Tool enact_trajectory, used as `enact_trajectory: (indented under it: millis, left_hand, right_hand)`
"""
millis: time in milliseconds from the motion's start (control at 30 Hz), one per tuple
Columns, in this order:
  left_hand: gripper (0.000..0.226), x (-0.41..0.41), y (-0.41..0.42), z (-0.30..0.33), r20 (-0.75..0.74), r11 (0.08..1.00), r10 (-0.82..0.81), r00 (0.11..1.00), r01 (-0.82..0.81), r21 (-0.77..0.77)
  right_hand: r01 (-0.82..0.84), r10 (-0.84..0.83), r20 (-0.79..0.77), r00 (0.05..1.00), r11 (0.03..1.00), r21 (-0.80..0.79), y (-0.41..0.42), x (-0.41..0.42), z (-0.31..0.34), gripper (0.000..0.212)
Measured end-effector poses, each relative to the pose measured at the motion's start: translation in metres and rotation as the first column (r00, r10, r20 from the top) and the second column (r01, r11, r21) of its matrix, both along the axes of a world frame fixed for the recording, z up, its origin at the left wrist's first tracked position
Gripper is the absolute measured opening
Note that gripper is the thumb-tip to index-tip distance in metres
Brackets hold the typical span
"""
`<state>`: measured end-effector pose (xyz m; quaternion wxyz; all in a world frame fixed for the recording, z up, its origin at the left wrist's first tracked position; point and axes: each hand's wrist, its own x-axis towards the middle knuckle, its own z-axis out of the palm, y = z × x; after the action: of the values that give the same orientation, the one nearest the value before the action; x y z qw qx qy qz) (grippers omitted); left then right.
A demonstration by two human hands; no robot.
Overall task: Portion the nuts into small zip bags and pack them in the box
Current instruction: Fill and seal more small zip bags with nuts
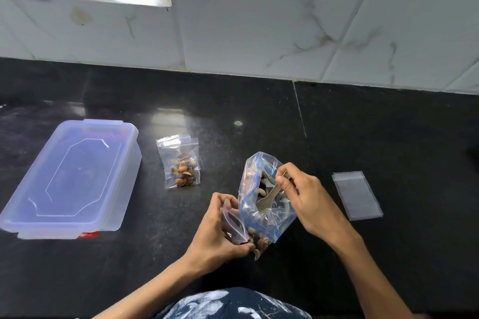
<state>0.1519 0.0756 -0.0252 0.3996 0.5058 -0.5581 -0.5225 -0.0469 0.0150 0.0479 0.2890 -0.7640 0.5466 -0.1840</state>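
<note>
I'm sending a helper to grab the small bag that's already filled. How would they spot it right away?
On the black countertop, find the lidded clear plastic box at the left. Just right of it, lying alone and untouched, is the small filled zip bag. Unlike the flat empty bags at far right, it holds nuts, and no hand touches it.

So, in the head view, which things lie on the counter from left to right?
Lidded plastic box → filled small zip bag → large bag of nuts, held in the hands → empty small zip bags.
</note>
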Motion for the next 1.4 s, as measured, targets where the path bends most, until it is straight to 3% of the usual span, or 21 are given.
enact_trajectory:
  millis: [133,333,700,867,1133,1300,1400]
  left_hand:
    - [0.068,-0.008,-0.001,-0.004,0.074,0.997,0.057,0.996,-0.053,-0.058]
    - [0.067,-0.011,0.000,-0.010,0.023,0.994,0.086,0.996,-0.084,-0.070]
    - [0.067,-0.014,0.003,-0.022,0.060,0.985,0.120,0.991,-0.112,-0.131]
    - [0.068,-0.011,0.003,-0.022,0.040,0.984,0.128,0.991,-0.122,-0.130]
    - [0.065,-0.011,0.004,-0.021,0.009,0.983,0.146,0.989,-0.144,-0.113]
    - [0.063,-0.011,0.005,-0.022,-0.023,0.990,0.109,0.994,-0.110,-0.084]
    - [0.061,-0.012,0.005,-0.019,-0.037,0.991,0.097,0.995,-0.100,-0.086]
  right_hand:
    - [-0.017,0.017,0.009,1.000,0.998,0.058,-0.001,-0.001,-0.002,0.016]
    - [-0.015,0.013,0.011,1.000,0.986,0.168,-0.007,-0.008,-0.004,0.016]
    - [0.081,-0.112,0.054,0.992,0.913,0.399,-0.017,-0.009,-0.019,0.018]
    - [0.155,-0.249,0.140,0.958,0.865,0.477,-0.023,-0.014,-0.012,0.018]
    - [-0.025,0.045,-0.059,0.997,0.952,0.305,-0.011,0.001,0.002,0.014]
    - [-0.065,0.063,0.017,0.998,0.916,0.397,-0.012,0.001,-0.002,0.014]
    - [-0.015,-0.037,0.103,0.994,0.886,0.464,-0.015,-0.003,-0.010,0.014]
